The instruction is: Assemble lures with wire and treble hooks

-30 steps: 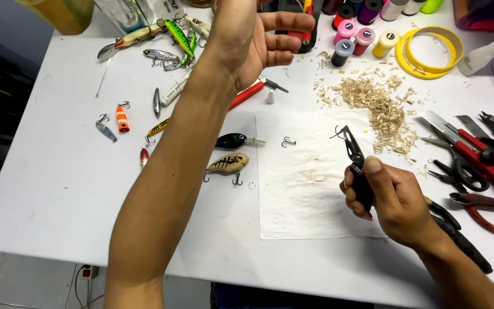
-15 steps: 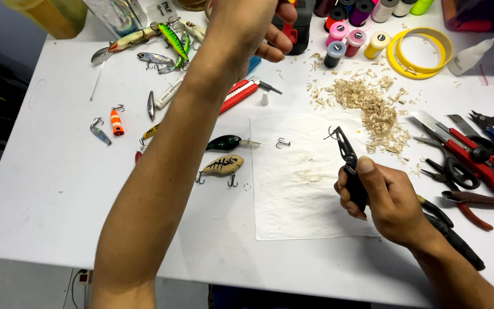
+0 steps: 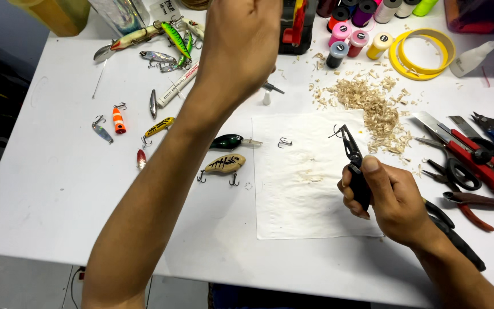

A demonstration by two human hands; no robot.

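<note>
Left hand [image 3: 241, 48] has moved further up-frame since a second ago, now at the top centre over the back of the worktop [image 3: 47, 194]; fingers curled together, contents hidden, so I cannot tell whether it holds anything. Right hand [image 3: 387, 200] has barely shifted, lower right, clamped on the black pliers [image 3: 354, 163], a small hook at their tip over the white paper sheet [image 3: 304, 194]. A loose treble hook [image 3: 284, 142] lies on the sheet; the tan lure [image 3: 224, 165] sits just left.

A white table [image 3: 47, 189] stands over what looks like pale tiled floor [image 3: 7, 286]
</note>
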